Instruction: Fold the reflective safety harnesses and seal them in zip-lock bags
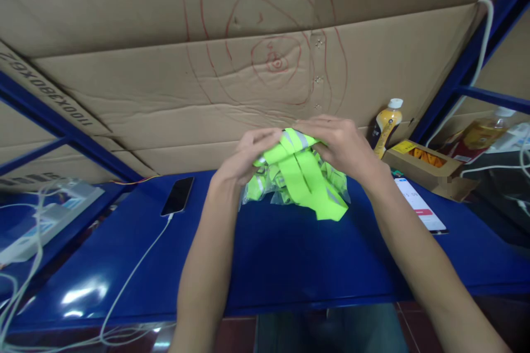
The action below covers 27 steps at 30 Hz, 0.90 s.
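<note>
My left hand [255,149] and my right hand [337,140] are raised over the back of the blue table, closed on a neon-green reflective fabric strap [306,171] with silver-grey bands. The left one grips its left edge, and the fingers of the right one curl over its top right. One wide end of the strap hangs down toward the table between my arms. Behind and below it lies a pile of more neon-green fabric pieces [254,188], some in clear plastic. My palms and some fingertips are hidden.
On the blue table [290,259], a dark phone [178,196] with a white cable lies left. A lit phone [422,207], an open cardboard box [428,168] and a drink bottle [387,124] are right. A power strip [53,218] sits far left; cardboard [144,88] stands behind.
</note>
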### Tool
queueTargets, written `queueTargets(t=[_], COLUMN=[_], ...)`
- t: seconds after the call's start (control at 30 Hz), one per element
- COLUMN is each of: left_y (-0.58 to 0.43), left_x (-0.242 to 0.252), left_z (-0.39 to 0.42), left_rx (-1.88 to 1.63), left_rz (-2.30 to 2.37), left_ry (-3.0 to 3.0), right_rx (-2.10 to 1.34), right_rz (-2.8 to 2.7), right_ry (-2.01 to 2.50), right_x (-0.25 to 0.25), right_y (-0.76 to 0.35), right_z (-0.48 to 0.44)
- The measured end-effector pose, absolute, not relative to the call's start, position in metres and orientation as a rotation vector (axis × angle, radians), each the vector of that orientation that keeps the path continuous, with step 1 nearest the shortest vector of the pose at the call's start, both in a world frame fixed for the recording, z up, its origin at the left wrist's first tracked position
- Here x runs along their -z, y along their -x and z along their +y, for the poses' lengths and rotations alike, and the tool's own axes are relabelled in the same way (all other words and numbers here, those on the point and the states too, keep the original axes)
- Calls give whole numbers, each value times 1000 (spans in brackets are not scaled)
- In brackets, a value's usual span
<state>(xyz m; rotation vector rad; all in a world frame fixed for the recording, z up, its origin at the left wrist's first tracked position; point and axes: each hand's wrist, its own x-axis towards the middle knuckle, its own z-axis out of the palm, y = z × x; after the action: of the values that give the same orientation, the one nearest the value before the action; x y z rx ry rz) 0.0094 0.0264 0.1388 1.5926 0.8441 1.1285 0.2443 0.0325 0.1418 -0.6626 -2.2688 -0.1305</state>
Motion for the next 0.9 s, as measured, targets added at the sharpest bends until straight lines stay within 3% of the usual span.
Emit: queueTargets(t=[0.33, 0.47, 0.7, 0.9], left_y=[-14, -18, -19, -10], left_x=[-146, -145, -133, -142], left_z=[17, 16, 28, 25], left_rx=[-1033, -1119, -915, -1079], left_rz=[797, 865, 862, 880], left_ry=[-2262, -2215, -1634, -1832], right_rx=[-395, -222, 184, -23], right_rz=[-2535, -2453, -2247, -2407], right_ry=[762, 853, 879, 754], right_x=[-154, -153, -144, -151], right_y=[-265, -271, -255, -248], right_z=[34, 37, 32, 20])
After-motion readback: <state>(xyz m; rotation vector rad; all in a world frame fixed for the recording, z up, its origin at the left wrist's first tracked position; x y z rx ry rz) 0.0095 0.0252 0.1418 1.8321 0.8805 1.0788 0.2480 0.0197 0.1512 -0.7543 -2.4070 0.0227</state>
